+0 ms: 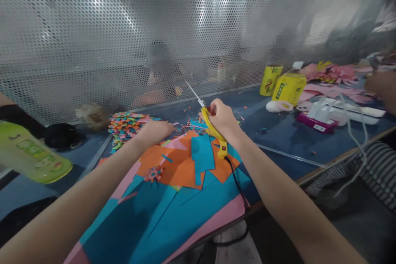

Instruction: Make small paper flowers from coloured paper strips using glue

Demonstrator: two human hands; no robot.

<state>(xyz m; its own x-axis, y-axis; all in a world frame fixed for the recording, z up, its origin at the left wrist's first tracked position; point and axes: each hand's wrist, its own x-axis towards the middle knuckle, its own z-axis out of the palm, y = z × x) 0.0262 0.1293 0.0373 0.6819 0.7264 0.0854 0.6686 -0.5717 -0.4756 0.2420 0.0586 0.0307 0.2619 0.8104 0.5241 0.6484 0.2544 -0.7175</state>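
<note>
My right hand [224, 119] grips yellow corded scissors [210, 126] with a red switch on the handle. Their silver blades point up and away to the left, close together. My left hand [157, 131] is curled beside a heap of small multicoloured felt-like pieces [128, 128]; its fingers hide whatever they hold, if anything. Under both arms lie orange sheets [179, 163] and blue sheets [136, 214], with a cut blue piece [202, 154] on top. A pink and orange flower-shaped piece [154, 174] rests on the orange sheet. Thin coloured scraps [198, 125] lie between my hands.
A perforated metal screen [102, 49] borders the far table edge, with people behind it. Yellow-labelled bottle [289, 86], yellow can [270, 80], a magenta-and-white device [318, 119] and a white cable [355, 144] are right. A green-labelled bottle [34, 152] leans in at left.
</note>
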